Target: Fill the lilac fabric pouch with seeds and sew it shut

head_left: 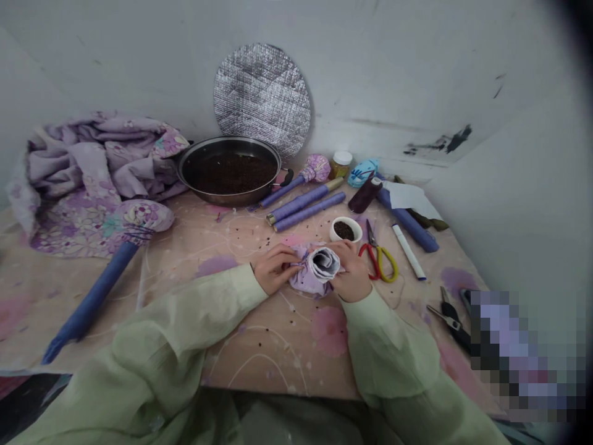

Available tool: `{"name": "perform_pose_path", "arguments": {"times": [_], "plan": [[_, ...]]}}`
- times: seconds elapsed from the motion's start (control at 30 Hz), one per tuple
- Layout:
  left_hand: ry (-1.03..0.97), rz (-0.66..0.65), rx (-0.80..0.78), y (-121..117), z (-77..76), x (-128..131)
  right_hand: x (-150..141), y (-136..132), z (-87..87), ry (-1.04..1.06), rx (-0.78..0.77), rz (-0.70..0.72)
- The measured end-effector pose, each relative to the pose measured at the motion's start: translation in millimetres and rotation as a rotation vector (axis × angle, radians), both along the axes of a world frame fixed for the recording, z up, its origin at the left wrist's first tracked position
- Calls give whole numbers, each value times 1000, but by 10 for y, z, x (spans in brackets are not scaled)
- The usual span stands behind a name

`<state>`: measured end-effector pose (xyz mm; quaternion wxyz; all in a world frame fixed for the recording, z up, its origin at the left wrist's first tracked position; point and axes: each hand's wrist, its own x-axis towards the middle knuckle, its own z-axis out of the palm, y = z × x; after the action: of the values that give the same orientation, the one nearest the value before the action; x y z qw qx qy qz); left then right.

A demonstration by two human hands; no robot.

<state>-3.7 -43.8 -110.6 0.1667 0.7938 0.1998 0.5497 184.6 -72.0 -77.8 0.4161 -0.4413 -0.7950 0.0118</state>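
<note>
At the left of the frame, a crumpled heap of purple floral cloth (pixel 104 170); just below, a blue-wrapped stick (pixel 95 296) with a floral cloth knob bound at the upper end, lying slantwise toward the lower left. Toward the upper middle, a round pan (pixel 217 199) holding dark granules, and behind it, leaning on the wall, a silver quilted disc (pixel 262 93).

Near the centre, the left hand (pixel 277 270), fingers pinched on the left side of a purple cloth bundle (pixel 302 281). Above, three purple-blue wrapped sticks (pixel 301 204), one with a pink floral knob. In the bundle, right at the centre of the frame, a coiled white-edged roll (pixel 324 264), open end facing the camera. On its right side, the right hand (pixel 353 272), grasping the same bundle, fingertips partly hidden.

Just beyond the right hand, a white cup (pixel 332 231) of dark granules; farther up, a lidded jar (pixel 341 165) and a dark maroon thread spool (pixel 364 198). Right of centre, scissors (pixel 373 244) with red and yellow handles, then a white marker (pixel 409 252) and a blue-wrapped rod (pixel 412 230) partly under white paper (pixel 410 198). At lower right, dark-handled pliers (pixel 448 317) beside a pixelated patch.
</note>
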Motion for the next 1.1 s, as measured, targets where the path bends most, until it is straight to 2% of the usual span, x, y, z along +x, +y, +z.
{"name": "perform_pose_path", "arguments": {"times": [0.33, 0.77, 1.1], "plan": [[-14, 8, -22, 3, -27, 15, -52, -5, -5, 94, 32, -105], [-7, 8, -46, -4, -21, 18, -49, -14, -8, 294, -139, -150], [-2, 7, -84, -3, -23, 21, -48, -28, -8, 300, -179, -155]]}}
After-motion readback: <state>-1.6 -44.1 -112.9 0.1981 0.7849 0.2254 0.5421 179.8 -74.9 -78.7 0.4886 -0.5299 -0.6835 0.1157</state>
